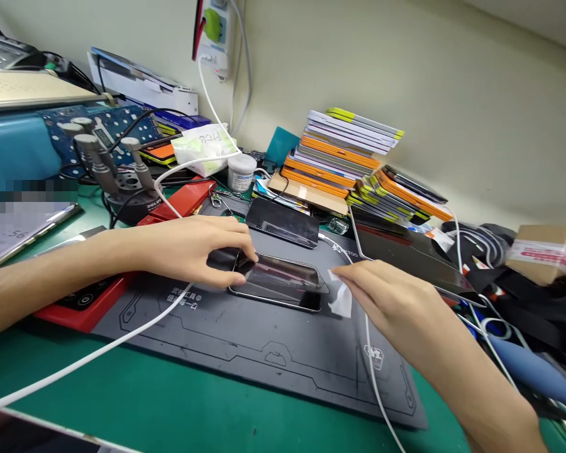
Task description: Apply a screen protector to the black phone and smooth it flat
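Observation:
A smartphone (273,299) lies face up on the grey work mat (245,365). Over its screen sits a clear sheet that looks like a screen protector (292,272), slightly askew, its right end reaching past the phone's corner. My left hand (198,251) grips the sheet's left end, thumb and index finger at opposite edges. How far the sheet is from the screen is unclear. To the right of the phone, my right hand (391,302) pinches a small white tissue or wipe (342,301) that hangs from its fingertips toward the mat.
Behind lies a second dark phone (283,221). Stacked boxes (339,154) stand against the wall beside a white jar (241,173). A red device (80,308) and screwdriver stand (127,195) are left. White cables (122,336) cross both sides; a cardboard box (544,251) sits right.

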### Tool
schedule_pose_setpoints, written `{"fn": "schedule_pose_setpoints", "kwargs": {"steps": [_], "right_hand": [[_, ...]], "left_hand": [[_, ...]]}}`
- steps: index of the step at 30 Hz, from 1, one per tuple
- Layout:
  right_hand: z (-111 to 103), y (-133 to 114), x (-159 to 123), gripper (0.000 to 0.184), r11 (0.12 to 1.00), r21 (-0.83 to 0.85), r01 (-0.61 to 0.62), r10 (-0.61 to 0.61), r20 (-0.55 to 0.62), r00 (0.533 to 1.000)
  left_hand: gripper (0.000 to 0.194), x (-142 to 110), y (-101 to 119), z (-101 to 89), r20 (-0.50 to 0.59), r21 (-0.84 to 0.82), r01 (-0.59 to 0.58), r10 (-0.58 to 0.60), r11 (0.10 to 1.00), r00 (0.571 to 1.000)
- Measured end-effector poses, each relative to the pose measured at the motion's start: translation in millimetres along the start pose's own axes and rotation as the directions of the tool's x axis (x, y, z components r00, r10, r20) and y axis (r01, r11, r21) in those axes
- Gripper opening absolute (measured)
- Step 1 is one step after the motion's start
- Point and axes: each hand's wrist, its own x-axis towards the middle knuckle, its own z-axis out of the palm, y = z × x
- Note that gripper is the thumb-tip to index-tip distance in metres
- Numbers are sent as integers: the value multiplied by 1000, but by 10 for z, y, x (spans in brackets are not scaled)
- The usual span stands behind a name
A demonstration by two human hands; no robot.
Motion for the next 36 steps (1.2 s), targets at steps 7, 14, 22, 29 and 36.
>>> {"fn": "schedule_pose_setpoints", "kwargs": {"steps": [7,14,22,29,36], "right_hand": [[151,67,74,36,968,-73,-239,240,13,971],[159,-82,142,73,831,376,-409,315,287,904],[174,-92,114,78,737,494,-461,322,343,882],[142,-123,145,70,782,465,-415,270,347,898],[191,-113,134,69,818,450,-357,236,305,923]], "left_hand": [[37,7,-34,2,16,-101,61,-60,993,998],[41,10,-107,35,32,-135,59,-55,989,998],[45,8,-102,14,77,-135,62,-52,989,996],[49,5,-104,15,84,-158,76,-63,985,994],[60,12,-94,16,73,-145,112,-102,983,992]]}}
